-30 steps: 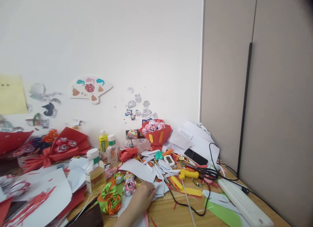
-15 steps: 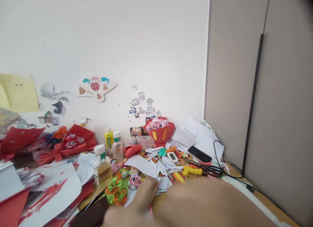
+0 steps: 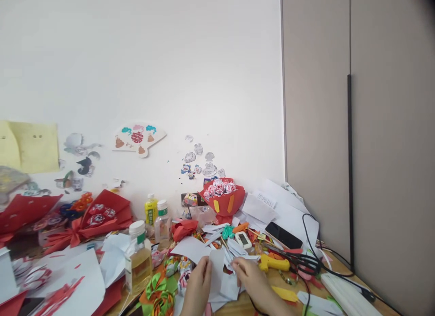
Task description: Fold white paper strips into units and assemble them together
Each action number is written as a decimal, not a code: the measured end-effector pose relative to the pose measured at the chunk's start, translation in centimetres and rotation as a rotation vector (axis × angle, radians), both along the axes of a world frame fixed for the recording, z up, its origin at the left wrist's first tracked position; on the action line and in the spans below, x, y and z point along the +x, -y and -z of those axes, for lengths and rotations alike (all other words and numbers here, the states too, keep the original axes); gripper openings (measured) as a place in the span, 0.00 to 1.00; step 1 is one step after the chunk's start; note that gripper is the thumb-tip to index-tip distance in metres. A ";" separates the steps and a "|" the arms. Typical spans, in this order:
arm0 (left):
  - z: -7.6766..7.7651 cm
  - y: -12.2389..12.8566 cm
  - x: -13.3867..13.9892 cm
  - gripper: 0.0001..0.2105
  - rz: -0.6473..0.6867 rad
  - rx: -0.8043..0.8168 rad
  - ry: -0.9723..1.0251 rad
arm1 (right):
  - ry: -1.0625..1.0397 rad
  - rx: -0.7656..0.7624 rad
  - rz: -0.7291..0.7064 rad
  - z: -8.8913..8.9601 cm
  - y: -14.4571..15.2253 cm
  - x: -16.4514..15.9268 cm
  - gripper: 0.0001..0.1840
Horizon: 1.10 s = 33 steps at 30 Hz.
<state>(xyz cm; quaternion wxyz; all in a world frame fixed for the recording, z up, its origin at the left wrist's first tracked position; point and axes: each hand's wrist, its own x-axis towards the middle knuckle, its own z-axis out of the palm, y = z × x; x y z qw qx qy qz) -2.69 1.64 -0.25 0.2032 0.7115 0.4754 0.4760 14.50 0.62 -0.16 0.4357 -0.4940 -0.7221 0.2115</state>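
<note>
My left hand (image 3: 199, 284) is closed at the front edge of the table, its thumb and fingers pinching a piece of white paper (image 3: 216, 274) that stands up between my hands. To its right, my right hand (image 3: 254, 282) has its fingertips pressed together close to the paper. Whatever lies between those fingertips is too small to make out. More white paper pieces (image 3: 229, 286) lie below and behind both hands. Just left of my left hand sit folded paper flowers, among them a green and orange one (image 3: 158, 293).
A bottle of amber liquid (image 3: 140, 264) stands at left. Behind are a red bouquet (image 3: 222, 202), a white timer (image 3: 243, 240) and a phone (image 3: 283, 235). A yellow glue gun (image 3: 274, 263), black cable (image 3: 302, 261) and white power strip (image 3: 348, 293) lie at right.
The right arm, blurred across the front before, has drawn back, and both hands now face each other. The white paper is now raised in my left hand. The view has tilted up slightly.
</note>
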 end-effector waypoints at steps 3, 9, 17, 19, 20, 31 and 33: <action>0.4 0.0 0.5 0.15 0.099 -0.049 0.031 | 0.032 0.065 -0.040 1.5 0.4 -0.9 0.20; 0.5 0.7 1.1 0.11 0.117 -0.035 0.008 | 0.176 0.207 -0.004 1.4 1.7 -1.8 0.15; 1.1 1.1 1.6 0.18 0.156 -0.149 -0.023 | 0.156 0.184 -0.033 2.0 2.1 -1.9 0.12; 1.1 1.0 1.6 0.19 0.145 -0.175 -0.017 | 0.127 0.175 -0.060 1.9 2.1 -2.0 0.11; 1.1 0.9 1.7 0.19 0.143 -0.179 -0.010 | 0.109 0.166 -0.070 1.9 2.1 -2.0 0.11; 0.7 1.3 1.9 0.19 0.431 -0.338 0.052 | -0.298 0.032 -0.070 1.6 0.6 -1.0 0.12; 0.6 1.3 1.8 0.18 0.390 -0.313 0.012 | -0.317 0.043 -0.073 1.4 0.6 -0.7 0.10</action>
